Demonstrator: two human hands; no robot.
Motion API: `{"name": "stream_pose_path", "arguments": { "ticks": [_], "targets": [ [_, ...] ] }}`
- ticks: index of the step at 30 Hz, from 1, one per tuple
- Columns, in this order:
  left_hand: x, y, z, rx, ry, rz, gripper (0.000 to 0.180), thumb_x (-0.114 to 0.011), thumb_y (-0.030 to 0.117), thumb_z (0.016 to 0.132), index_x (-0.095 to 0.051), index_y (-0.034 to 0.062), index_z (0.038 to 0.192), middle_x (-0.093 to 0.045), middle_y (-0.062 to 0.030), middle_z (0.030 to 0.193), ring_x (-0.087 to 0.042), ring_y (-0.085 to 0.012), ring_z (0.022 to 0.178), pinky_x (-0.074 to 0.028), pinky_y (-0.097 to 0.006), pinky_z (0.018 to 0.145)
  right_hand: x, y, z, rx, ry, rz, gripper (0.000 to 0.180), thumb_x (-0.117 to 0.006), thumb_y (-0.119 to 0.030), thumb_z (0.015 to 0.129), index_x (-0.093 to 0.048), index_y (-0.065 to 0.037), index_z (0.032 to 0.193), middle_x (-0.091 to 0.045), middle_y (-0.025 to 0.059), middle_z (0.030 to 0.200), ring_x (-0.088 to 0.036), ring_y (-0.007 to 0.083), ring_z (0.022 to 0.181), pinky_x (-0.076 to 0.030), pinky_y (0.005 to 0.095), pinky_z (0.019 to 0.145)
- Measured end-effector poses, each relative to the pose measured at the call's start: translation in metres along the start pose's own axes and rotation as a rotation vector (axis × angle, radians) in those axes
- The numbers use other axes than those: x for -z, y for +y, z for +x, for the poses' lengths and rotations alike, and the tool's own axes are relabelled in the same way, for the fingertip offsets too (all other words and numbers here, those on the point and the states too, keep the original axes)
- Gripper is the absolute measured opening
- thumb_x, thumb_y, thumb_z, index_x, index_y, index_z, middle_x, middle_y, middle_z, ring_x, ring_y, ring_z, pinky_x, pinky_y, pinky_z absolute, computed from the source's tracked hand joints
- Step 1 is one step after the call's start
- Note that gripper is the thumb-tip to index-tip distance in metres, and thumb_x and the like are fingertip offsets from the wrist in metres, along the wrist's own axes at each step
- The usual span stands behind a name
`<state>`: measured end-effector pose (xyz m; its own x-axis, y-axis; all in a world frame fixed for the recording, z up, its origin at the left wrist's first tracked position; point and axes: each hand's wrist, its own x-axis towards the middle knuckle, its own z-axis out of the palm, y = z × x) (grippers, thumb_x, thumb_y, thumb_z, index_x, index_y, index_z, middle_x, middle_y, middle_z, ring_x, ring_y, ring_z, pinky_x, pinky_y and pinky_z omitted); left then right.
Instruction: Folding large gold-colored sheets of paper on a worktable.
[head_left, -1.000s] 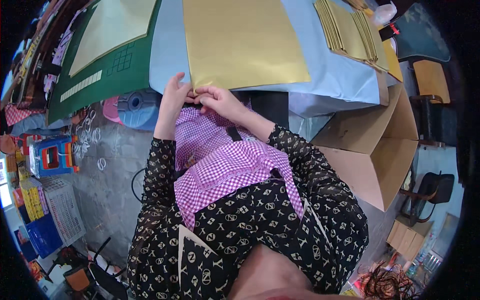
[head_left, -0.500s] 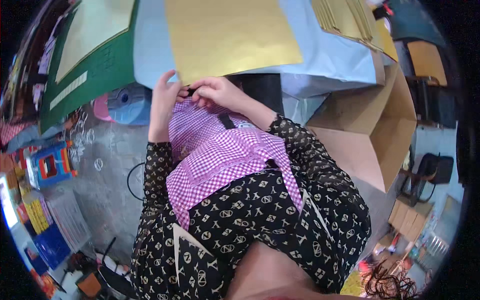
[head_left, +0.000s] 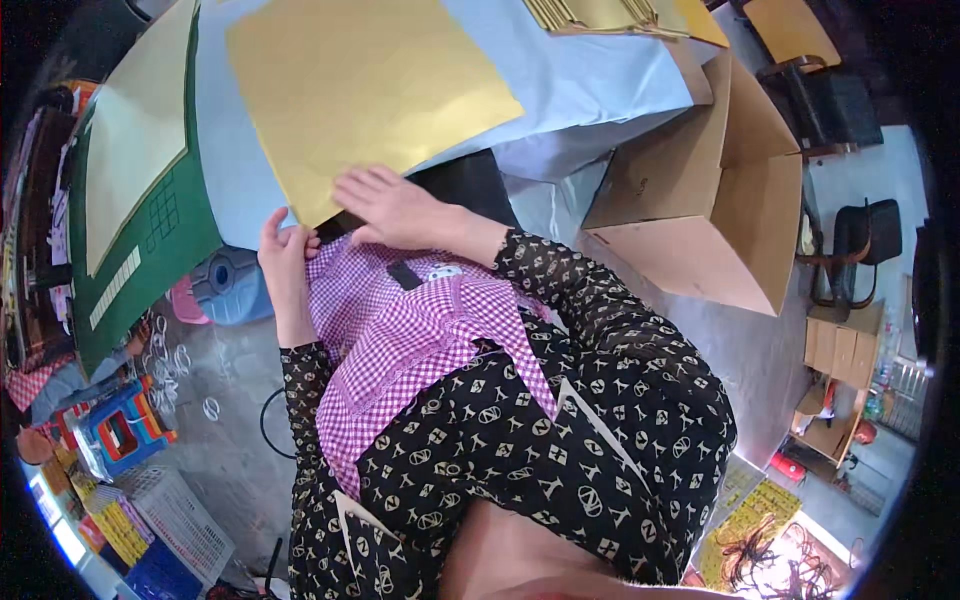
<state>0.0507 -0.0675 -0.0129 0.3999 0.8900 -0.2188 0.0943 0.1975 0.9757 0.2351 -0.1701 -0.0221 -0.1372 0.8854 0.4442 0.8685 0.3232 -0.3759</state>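
Two hands meet at the near edge of the counter [head_left: 620, 80], right over the lap. The left hand [head_left: 285, 255] is curled, thumb and fingers pinched at the near corner of the gold sheet [head_left: 370, 90], which lies flat on the pale blue cover with that corner hanging off the edge. The right hand [head_left: 395, 205] lies open, palm down, fingers spread on the sheet's lower edge, gripping nothing. Below them sits a pink checked apron [head_left: 400, 330]. To handle this well, I'd say keep the flat palm light so the foil doesn't crease, and let the pinch lift only the one layer, slowly, from the corner. A stack of gold sheets [head_left: 600, 12] waits at the far edge; an open carton [head_left: 700, 210] stands to the right.
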Motion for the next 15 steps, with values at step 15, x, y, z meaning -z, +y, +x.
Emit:
{"name": "stream_pose_path", "arguments": {
  "ticks": [15],
  "targets": [
    [0.007,0.005,0.009,-0.016,0.078,0.129,0.035,-0.053,0.007,0.087,-0.046,-0.0046,0.12,-0.062,-0.0086,0.074,-0.059,-0.0117,0.062,-0.047,-0.021,0.054,0.11,0.124,-0.039,-0.658,-0.108,-0.37,0.057,-0.044,-0.036,0.092,-0.036,0.0,0.135,-0.035,0.0205,0.142,-0.027,0.0318,0.136,-0.018,0.0459,0.111]
  ]
}}
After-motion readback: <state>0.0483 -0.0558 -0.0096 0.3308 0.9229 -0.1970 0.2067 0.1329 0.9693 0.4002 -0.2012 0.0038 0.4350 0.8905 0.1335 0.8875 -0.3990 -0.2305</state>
